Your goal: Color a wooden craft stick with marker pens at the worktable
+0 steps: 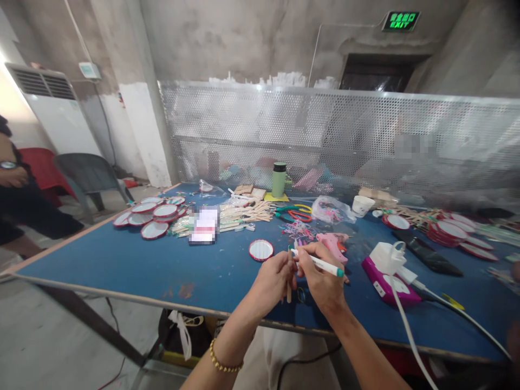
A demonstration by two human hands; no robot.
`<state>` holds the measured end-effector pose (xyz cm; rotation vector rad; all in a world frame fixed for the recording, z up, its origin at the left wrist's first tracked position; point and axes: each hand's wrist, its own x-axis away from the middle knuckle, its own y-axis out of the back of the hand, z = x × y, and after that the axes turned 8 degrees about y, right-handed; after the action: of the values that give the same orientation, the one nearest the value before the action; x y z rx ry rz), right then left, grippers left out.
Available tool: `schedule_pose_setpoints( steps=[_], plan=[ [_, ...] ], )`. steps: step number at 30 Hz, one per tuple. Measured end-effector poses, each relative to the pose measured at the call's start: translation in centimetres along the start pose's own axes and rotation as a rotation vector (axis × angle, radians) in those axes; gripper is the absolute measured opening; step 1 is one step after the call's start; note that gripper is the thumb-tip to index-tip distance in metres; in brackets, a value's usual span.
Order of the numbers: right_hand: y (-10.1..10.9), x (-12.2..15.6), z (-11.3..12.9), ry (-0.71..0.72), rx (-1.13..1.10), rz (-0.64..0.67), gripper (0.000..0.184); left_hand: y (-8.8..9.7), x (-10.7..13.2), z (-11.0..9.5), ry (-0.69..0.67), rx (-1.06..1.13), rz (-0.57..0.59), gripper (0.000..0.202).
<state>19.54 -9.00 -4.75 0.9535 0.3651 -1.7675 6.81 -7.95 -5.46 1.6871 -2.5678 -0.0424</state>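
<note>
My left hand (273, 283) is closed around a flat wooden stick (289, 295), which stands upright with its top end showing green. In my right hand (324, 281) is a white marker pen (325, 265) with a green end, its tip touching or very close to the top of the stick. A round jar lid (261, 249) with a red rim lies on the blue table just beyond my left hand. Past my right hand rests a pink glue gun (333, 246), next to a heap of thin coloured pieces (298, 230).
Red-rimmed lids (154, 229) are piled at the left and more lids (449, 230) at the right. Wooden sticks (260, 210), pliers (298, 210) and a green bottle (279, 180) stand farther back. A purple power strip (385, 284) with cables is at right. A person (16, 184) stands at far left.
</note>
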Motion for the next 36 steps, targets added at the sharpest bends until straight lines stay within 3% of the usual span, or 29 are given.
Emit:
schedule_pose_setpoints(
  steps=[12, 36],
  plan=[
    [-0.2, -0.3, 0.9, -0.04, -0.095, 0.005, 0.023, -0.1, 0.1, -0.1, -0.021, -0.018, -0.011, 0.031],
    [0.0, -0.1, 0.2, 0.024, 0.014, -0.016, 0.021, 0.0, 0.0, 0.0, -0.004, -0.027, -0.003, 0.027]
  ],
)
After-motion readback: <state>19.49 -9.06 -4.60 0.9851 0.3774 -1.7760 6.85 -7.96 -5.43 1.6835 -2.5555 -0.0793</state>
